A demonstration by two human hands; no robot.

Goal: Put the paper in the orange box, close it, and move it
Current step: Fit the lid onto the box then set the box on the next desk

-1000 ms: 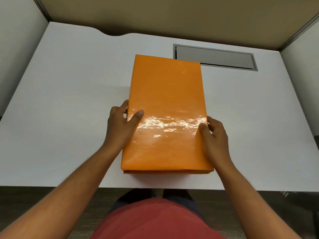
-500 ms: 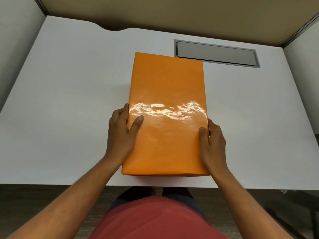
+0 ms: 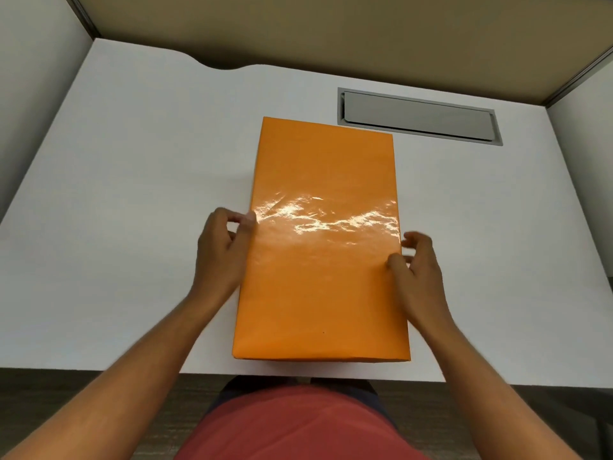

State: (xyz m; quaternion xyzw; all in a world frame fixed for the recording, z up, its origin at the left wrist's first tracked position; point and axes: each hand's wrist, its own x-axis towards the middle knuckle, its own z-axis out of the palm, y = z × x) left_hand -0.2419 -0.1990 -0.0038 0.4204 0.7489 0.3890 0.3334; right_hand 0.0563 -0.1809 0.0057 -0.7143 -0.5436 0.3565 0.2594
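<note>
The glossy orange rectangular box (image 3: pixel 323 240) lies closed on the white table (image 3: pixel 132 194), its near end close to the table's front edge and its far right corner just beside a grey metal hatch (image 3: pixel 418 117) set in the tabletop. The left hand (image 3: pixel 223 252) is at the box's left side, fingers curled loosely, fingertips touching the edge. The right hand (image 3: pixel 418 270) is at the right edge, thumb on the lid, fingers spread open; neither hand clasps the box.
</note>
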